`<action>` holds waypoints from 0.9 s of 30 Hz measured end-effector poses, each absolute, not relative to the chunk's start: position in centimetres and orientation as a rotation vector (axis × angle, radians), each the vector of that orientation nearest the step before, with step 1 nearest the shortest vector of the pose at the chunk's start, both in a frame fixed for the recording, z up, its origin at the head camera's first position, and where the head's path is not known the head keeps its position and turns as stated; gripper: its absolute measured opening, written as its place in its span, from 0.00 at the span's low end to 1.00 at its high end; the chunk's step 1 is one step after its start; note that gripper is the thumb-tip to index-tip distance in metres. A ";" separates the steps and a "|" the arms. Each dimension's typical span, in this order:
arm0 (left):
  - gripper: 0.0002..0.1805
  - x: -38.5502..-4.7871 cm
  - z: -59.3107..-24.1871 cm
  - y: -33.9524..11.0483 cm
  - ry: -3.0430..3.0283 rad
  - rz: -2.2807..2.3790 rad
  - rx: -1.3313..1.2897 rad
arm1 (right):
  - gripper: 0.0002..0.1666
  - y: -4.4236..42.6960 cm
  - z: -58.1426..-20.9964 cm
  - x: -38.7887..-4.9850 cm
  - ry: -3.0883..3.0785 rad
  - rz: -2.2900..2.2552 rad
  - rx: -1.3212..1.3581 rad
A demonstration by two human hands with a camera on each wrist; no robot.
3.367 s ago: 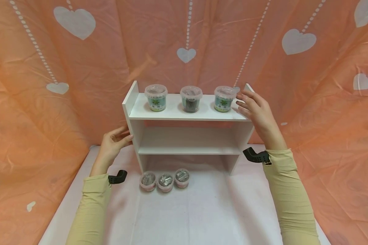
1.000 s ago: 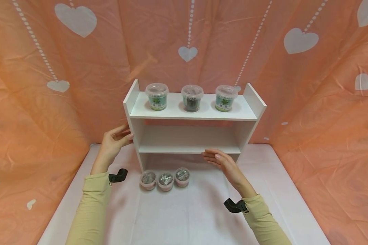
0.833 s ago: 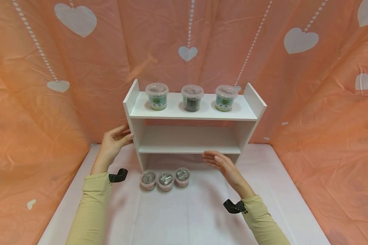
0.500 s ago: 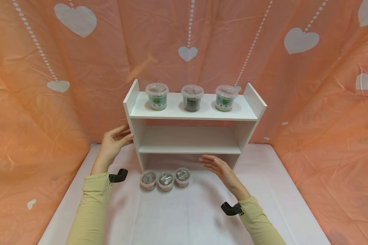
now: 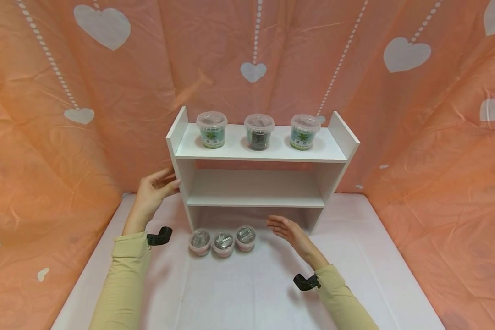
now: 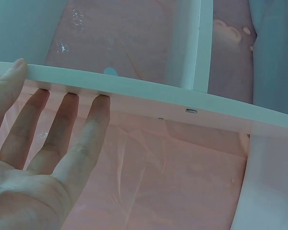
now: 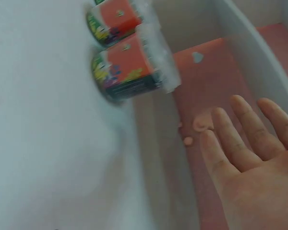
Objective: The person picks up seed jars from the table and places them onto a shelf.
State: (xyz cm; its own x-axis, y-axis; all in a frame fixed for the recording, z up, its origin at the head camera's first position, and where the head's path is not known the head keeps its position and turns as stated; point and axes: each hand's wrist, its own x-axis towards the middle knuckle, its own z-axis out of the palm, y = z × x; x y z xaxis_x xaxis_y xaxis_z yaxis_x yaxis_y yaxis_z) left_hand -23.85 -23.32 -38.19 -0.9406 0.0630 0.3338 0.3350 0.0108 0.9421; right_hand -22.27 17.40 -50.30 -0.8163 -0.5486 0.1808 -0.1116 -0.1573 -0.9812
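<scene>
A white shelf unit stands upright on the table. My left hand touches its left side panel; in the left wrist view the straight fingers meet the panel's outer face and the thumb lies by its front edge. Lidded plastic cups line the top board: a left cup, a middle cup with dark contents, and a right cup. Below the front, on the table, sit three smaller lidded cups. My right hand hovers with extended fingers to their right, holding nothing.
The middle board of the shelf bears no cups. A pale cloth covers the table. Behind and at both sides hangs an orange curtain with white hearts.
From beside the right cup on the top board, my right hand has come down and left, then sunk further toward the table. My left hand stays on the panel; the cups have not moved.
</scene>
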 end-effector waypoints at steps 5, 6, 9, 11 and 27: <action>0.30 -23.8 -38.2 -23.4 -2.068 -2.056 -0.415 | 0.33 17.0 -51.5 -22.7 1.796 -2.073 -0.713; 0.30 -23.8 -38.2 -23.4 -2.064 -2.060 -0.413 | 0.32 16.9 -51.7 -22.7 1.789 -2.080 -0.703; 0.29 -23.8 -38.2 -23.3 -2.060 -2.065 -0.416 | 0.32 16.7 -52.1 -22.9 1.777 -2.089 -0.666; 0.29 -23.8 -38.2 -23.3 -2.061 -2.065 -0.415 | 0.33 16.6 -52.4 -22.9 1.781 -2.079 -0.654; 0.29 -23.7 -37.9 -23.1 -2.112 -2.037 -0.377 | 0.36 15.4 -54.2 -23.5 1.830 -1.991 -0.629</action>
State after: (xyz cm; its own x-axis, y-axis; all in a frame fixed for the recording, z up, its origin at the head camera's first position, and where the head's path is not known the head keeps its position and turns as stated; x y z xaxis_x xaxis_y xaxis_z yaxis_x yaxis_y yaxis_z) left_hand -23.69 -23.13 -37.91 -0.9510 0.0549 0.3044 0.3062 0.0274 0.9516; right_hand -23.55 15.38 -54.18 -0.8349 -0.5447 0.0790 -0.0328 -0.0941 -0.9950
